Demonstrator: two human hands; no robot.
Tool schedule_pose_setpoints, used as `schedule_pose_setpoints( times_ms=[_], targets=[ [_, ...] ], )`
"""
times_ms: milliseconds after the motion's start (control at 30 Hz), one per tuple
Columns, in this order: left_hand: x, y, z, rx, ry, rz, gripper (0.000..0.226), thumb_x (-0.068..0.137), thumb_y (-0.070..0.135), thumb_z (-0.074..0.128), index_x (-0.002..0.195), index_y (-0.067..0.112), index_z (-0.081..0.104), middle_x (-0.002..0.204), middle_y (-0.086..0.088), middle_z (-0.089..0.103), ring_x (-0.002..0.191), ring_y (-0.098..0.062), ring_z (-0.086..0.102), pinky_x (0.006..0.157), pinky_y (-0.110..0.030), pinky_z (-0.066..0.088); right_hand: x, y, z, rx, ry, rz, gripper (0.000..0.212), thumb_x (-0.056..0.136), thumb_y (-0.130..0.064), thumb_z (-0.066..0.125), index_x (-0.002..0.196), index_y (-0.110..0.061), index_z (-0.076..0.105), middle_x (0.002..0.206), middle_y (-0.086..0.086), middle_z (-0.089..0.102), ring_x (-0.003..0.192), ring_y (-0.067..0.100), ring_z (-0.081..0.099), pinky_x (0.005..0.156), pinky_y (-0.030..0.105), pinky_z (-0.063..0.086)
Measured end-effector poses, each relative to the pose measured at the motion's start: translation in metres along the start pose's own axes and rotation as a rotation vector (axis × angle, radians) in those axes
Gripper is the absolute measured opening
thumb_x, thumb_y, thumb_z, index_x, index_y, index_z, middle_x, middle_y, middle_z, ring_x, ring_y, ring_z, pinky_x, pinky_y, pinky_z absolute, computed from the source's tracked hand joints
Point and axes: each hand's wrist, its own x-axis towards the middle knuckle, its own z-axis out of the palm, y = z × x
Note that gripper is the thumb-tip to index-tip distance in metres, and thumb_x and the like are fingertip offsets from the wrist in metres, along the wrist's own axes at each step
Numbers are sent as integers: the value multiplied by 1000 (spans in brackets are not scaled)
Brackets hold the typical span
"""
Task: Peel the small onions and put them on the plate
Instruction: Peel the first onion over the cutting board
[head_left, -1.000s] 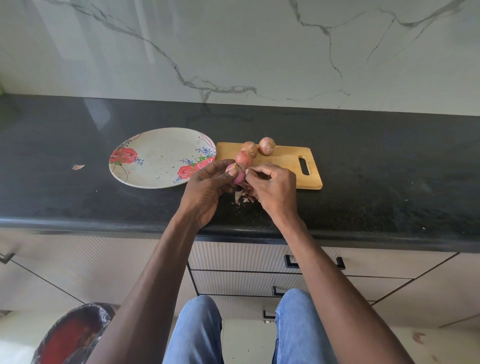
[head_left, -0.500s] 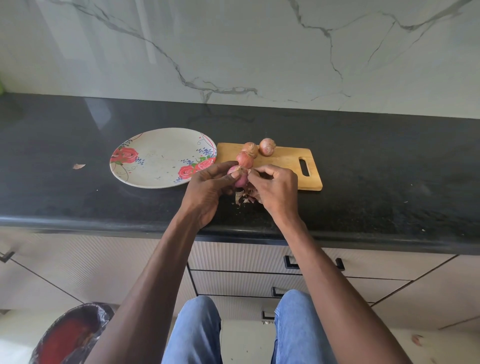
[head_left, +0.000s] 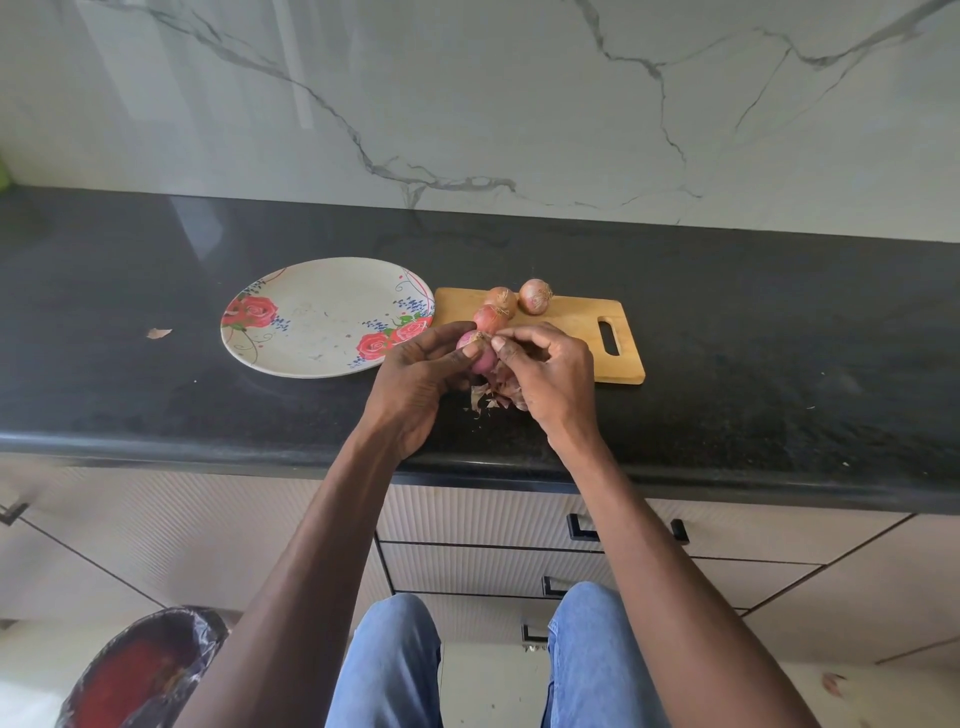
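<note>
At the bottom of the frame we saw the person's knees in blue jeans, a lined bin (head_left: 140, 670) at lower left, and both forearms reaching up to the bench (head_left: 727, 415). Just above the bench's front edge lay a small heap of peeled skins (head_left: 491, 397), partly under the right hand (head_left: 550, 371). The left hand (head_left: 421, 374) held the onion (head_left: 475, 349) with its fingers curled round it, thumb on top. The right hand's fingers pinched a bit of skin at the onion's top end. Compared with a second before, the onion had turned a little and showed more smooth pink surface, while the hands had hardly shifted. We judged from this that the peeling of this first onion was nearly finished, with only the tip left to strip.

Further up, three unpeeled onions (head_left: 535, 296) sat close together on the wooden cutting board (head_left: 576, 332), at its left far end. Left of the board, almost touching it, lay the flowered plate (head_left: 311, 317), with no onion on it. A stray flake (head_left: 158, 333) lay well left of the plate. Behind all rose the marble wall.
</note>
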Motion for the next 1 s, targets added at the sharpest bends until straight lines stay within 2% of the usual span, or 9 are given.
schedule_pose_setpoints(
  times_ms=[100, 200, 300, 433, 533, 633, 733, 833, 1000],
  targets=[
    [-1, 1, 2, 12, -11, 8, 35, 77, 11, 72, 111, 5, 68, 94, -6, 76, 80, -15, 71, 64, -23, 54, 0, 0, 0, -54, 2, -27, 7, 89, -8, 72, 94, -8, 77, 93, -1, 74, 91, 10, 68, 87, 31, 56],
    [-4, 3, 5, 6, -28, 13, 37, 74, 7, 72, 111, 3, 66, 94, -8, 76, 79, -17, 73, 62, -22, 56, -1, -1, 2, -153, -33, -85, 3, 92, -6, 68, 92, -6, 71, 94, 2, 69, 88, 6, 59, 82, 10, 46],
    [-4, 2, 5, 14, -37, 15, 35, 77, 7, 71, 111, 4, 66, 95, -9, 76, 82, -18, 73, 66, -23, 57, -1, -1, 5, -207, -63, -103, 2, 95, -5, 63, 95, -5, 65, 97, 2, 64, 90, 8, 56, 78, 4, 40],
    [-2, 0, 3, 26, -46, -3, 29, 86, 5, 68, 114, 3, 62, 96, -8, 76, 84, -19, 72, 71, -26, 59, 0, -1, 5, -186, -41, -30, 8, 100, -7, 56, 103, -5, 62, 102, -3, 61, 94, 7, 56, 78, 5, 42],
    [-2, 1, 3, 12, -31, -9, 33, 84, 6, 68, 116, 2, 60, 94, -7, 76, 81, -17, 72, 66, -23, 57, 2, 1, 3, -121, -11, 44, 9, 102, -11, 54, 104, -9, 63, 101, -5, 63, 91, 1, 58, 82, 18, 50],
    [-2, 2, 4, 6, -25, -8, 36, 80, 9, 70, 115, 3, 62, 95, -7, 76, 83, -16, 72, 67, -23, 57, 3, 2, 2, -86, 4, 81, 10, 102, -13, 55, 103, -9, 64, 100, -4, 66, 92, -2, 59, 83, 24, 52],
    [-2, 1, 2, 14, -30, -8, 36, 81, 9, 70, 116, 4, 62, 97, -7, 76, 85, -17, 72, 71, -26, 58, 3, 3, 3, -21, 7, 98, 11, 99, -21, 61, 100, -12, 67, 98, -3, 69, 93, 4, 63, 85, 32, 55],
    [-2, 1, 2, 31, -56, 7, 36, 80, 9, 70, 115, 5, 63, 98, -6, 75, 88, -18, 71, 76, -28, 58, 2, 2, 3, 32, -28, 112, 26, 90, -39, 70, 102, -16, 70, 101, -2, 72, 98, 14, 68, 86, 41, 58],
    [-2, 0, 2, 56, -61, 15, 36, 78, 9, 73, 113, 6, 64, 101, -8, 74, 89, -20, 72, 75, -29, 59, 2, 3, 3, -42, -26, 27, 9, 93, -20, 70, 94, -11, 73, 93, -4, 73, 93, 11, 66, 88, 36, 55]
  ],
)
